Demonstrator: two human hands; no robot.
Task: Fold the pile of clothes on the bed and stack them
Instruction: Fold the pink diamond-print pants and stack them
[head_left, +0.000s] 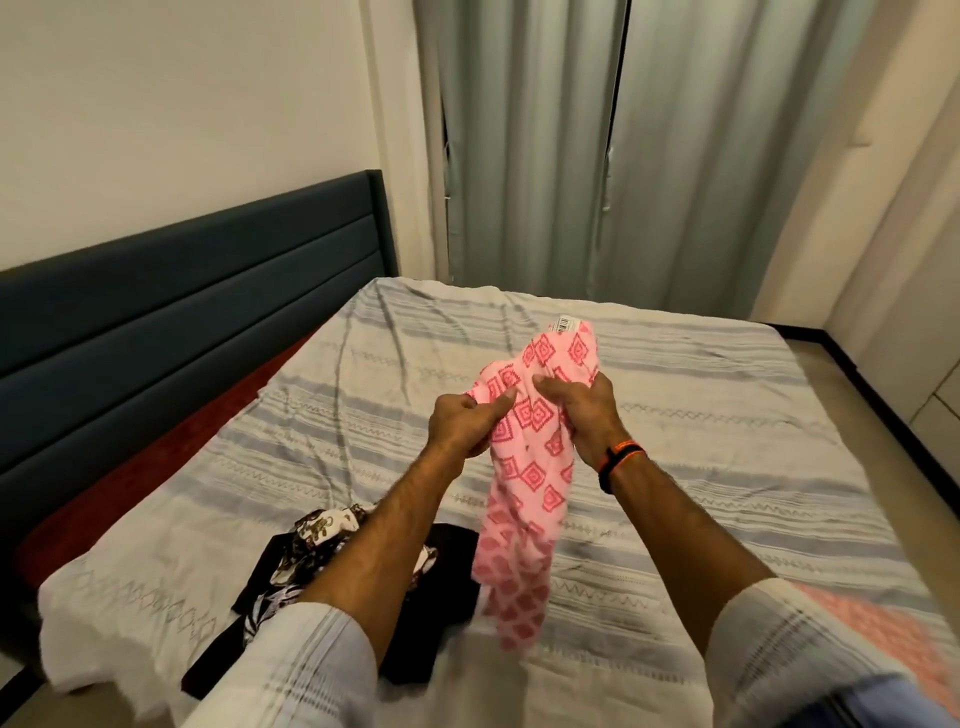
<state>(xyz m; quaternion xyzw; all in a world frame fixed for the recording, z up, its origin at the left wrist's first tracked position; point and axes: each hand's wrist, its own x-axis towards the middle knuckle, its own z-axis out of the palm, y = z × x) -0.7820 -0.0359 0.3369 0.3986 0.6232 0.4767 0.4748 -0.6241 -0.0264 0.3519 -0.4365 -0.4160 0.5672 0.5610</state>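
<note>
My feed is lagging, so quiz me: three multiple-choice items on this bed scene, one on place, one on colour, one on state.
1. Where does the dark black-and-white printed clothing lie?
A. near the bed's front-left corner
B. against the curtains
C. on the headboard

2. What colour is the diamond-patterned cloth?
A. green
B. pink with red
C. plain white

3. How is that cloth held?
A. lying flat
B. one hand only
C. gripped by both hands, hanging

Key: 1 A, the dark black-and-white printed clothing lies under the left forearm; 2 B, the diamond-patterned cloth shows it; 3 C, left hand and right hand grip its top.
</note>
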